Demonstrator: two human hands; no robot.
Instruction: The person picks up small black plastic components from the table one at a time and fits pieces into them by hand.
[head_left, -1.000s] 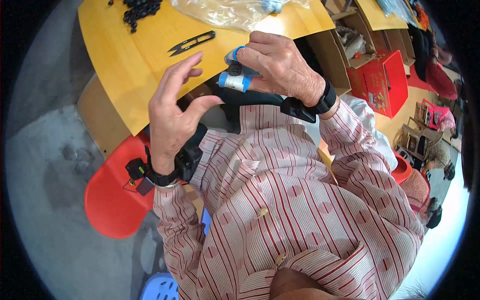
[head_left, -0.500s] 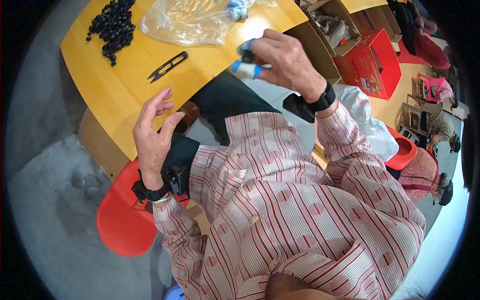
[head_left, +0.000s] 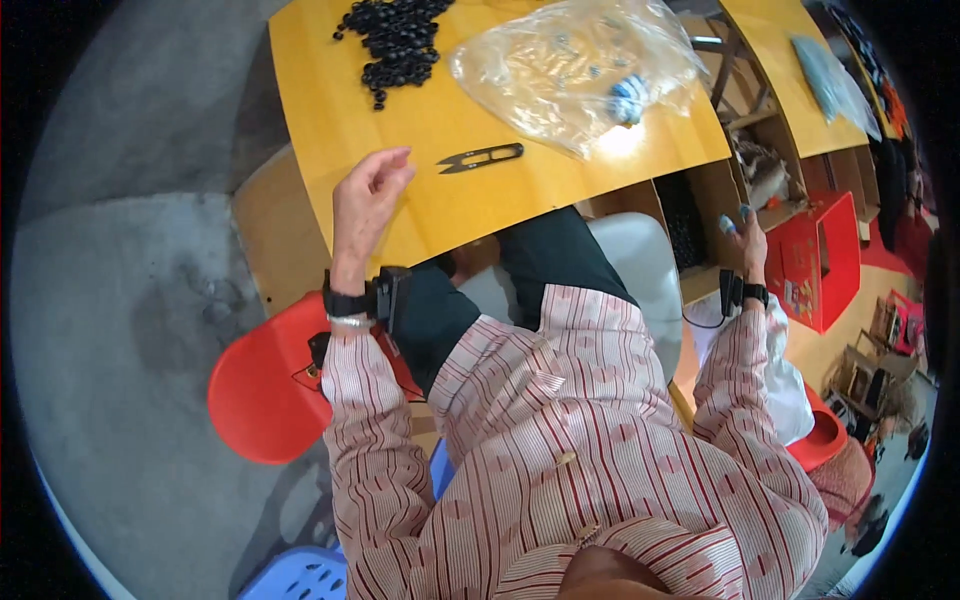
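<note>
My left hand (head_left: 368,205) hovers above the near left part of the yellow table (head_left: 400,225), its fingers loosely bent and apart from the thumb, holding nothing. To its right lie black thread snips (head_left: 481,159). My right hand (head_left: 750,242) is stretched far to the right, by the wall of an open cardboard box (head_left: 715,235) with small black pieces (head_left: 683,220) inside. Blue and white wraps cover its fingertips, which are spread, and I see nothing between them. A heap of small black ring-like pieces (head_left: 400,40) sits at the table's far left.
A clear plastic bag (head_left: 540,70) with a blue-and-white roll (head_left: 628,99) lies on the table's far right. Right of the cardboard box stand a red box (head_left: 820,265) and a white sack (head_left: 788,395). A red chair (head_left: 265,390) is at my left, a blue plastic basket (head_left: 295,575) behind it.
My right hand has swung from over my lap out to the box at the right; the dark piece in its fingers no longer shows. My left hand has moved over the table, fingers more bent.
</note>
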